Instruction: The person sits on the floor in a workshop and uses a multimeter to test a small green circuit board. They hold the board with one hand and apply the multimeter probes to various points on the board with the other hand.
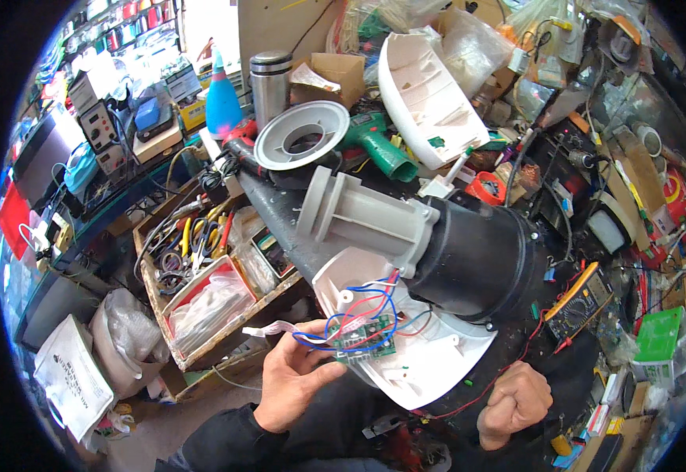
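My left hand (295, 377) pinches a small green circuit board (366, 338) by its left edge, fingers closed. Blue and red wires loop over the board, and a white ribbon cable (272, 329) sticks out to the left. Behind and below it lies a white curved plastic shell (429, 366). A motor unit with a grey ribbed housing (374, 216) and a black cylinder (477, 259) rests just beyond. My right hand (516, 401) is a closed fist low on the right, near a thin red wire (500, 376); whatever it may hold is hidden.
A wooden tray (189, 358) of pliers and scissors stands at left. Beyond the motor are a grey ring (335, 126), a green power tool (386, 149) and another white shell (406, 86). A yellow multimeter (579, 303) lies right. Clutter crowds the right side.
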